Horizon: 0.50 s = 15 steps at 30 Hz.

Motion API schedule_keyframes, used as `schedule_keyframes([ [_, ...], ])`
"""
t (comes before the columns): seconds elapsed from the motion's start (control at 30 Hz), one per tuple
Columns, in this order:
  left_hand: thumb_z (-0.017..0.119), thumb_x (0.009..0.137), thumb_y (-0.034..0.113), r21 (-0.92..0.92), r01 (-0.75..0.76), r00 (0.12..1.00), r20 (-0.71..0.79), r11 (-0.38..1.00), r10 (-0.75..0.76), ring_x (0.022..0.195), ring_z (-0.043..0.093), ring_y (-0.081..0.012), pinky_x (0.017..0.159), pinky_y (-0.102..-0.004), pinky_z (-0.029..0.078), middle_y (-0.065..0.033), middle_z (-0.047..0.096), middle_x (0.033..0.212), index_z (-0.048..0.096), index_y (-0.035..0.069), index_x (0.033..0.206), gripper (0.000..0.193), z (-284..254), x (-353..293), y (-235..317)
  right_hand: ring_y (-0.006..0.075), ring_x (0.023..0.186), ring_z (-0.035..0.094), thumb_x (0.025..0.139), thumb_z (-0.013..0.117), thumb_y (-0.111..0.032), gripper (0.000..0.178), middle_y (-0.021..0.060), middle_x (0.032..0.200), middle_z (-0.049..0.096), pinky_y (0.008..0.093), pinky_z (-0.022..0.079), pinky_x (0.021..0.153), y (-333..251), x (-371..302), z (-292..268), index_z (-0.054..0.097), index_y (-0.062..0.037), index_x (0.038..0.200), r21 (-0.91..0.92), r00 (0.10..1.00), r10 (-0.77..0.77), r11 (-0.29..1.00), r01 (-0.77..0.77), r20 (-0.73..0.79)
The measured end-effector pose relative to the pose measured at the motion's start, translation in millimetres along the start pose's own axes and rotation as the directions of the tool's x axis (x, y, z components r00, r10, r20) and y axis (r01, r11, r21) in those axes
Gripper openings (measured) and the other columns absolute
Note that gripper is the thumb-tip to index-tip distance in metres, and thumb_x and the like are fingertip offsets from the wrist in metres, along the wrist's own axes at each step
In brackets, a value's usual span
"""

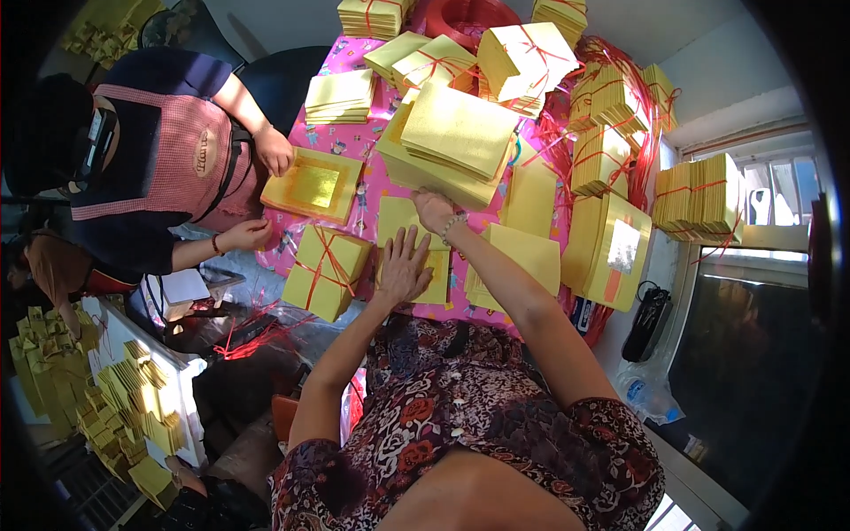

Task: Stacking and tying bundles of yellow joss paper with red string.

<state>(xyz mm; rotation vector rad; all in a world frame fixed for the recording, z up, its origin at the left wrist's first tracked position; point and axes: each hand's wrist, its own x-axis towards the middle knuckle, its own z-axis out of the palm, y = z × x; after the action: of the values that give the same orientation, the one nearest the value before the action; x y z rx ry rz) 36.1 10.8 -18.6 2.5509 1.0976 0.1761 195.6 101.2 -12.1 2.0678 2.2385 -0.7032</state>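
Yellow paper lies in front of me on the pink patterned tablecloth. My left hand is open and flat on it, fingers spread and pointing away from me. At the paper's far right corner, my right hand is closed with its fingers curled on the edge; the fingertips are partly hidden. Just beyond that hand rises a thick stack of yellow paper. Under my right forearm lie more loose yellow sheets.
Bundles tied with red string include one at left and several beside the window. A red basin stands at the far edge. On the left, a co-worker in a checked apron handles a yellow stack with a gold square.
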Motion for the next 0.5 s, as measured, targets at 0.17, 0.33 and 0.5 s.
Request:
schedule_keyframes([
  [0.17,0.054,0.082,0.049,-0.015,-0.008,1.0,0.011,1.0,0.008,0.138,0.017,-0.0398,0.108,-0.0543,0.018,-0.0189,0.022,0.149,0.028,0.015,0.145,0.076,6,2,1,0.0332,0.101,0.059,0.078,0.055,-0.005,0.031,0.0172,0.11,0.058,0.0414,0.05,0.083,-5,-5,10,0.055,-0.0023,0.108,-0.1,0.992,0.032,0.994,-0.045,-0.125],
  [0.33,0.056,0.075,0.057,-0.042,0.001,0.999,0.048,0.999,0.001,0.138,0.012,-0.0414,0.109,-0.055,0.014,-0.0192,0.023,0.149,0.035,0.013,0.142,0.083,13,-1,-7,0.0303,0.096,0.059,0.077,0.058,-0.008,0.029,0.0132,0.101,0.057,0.039,0.05,0.079,-54,-43,0,0.054,-0.0039,0.106,-0.124,0.933,0.134,0.975,-0.185,-0.333],
  [0.5,0.062,0.069,0.052,-0.035,-0.025,1.0,0.009,0.999,0.025,0.14,0.008,-0.0414,0.11,-0.0543,0.011,-0.0196,0.013,0.152,0.032,0.01,0.143,0.09,25,-2,-11,0.0327,0.099,0.055,0.076,0.06,-0.014,0.027,0.0168,0.102,0.053,0.0399,0.05,0.079,-59,-99,16,0.051,-0.0033,0.099,0.129,0.923,0.326,0.944,-0.304,-0.205],
])
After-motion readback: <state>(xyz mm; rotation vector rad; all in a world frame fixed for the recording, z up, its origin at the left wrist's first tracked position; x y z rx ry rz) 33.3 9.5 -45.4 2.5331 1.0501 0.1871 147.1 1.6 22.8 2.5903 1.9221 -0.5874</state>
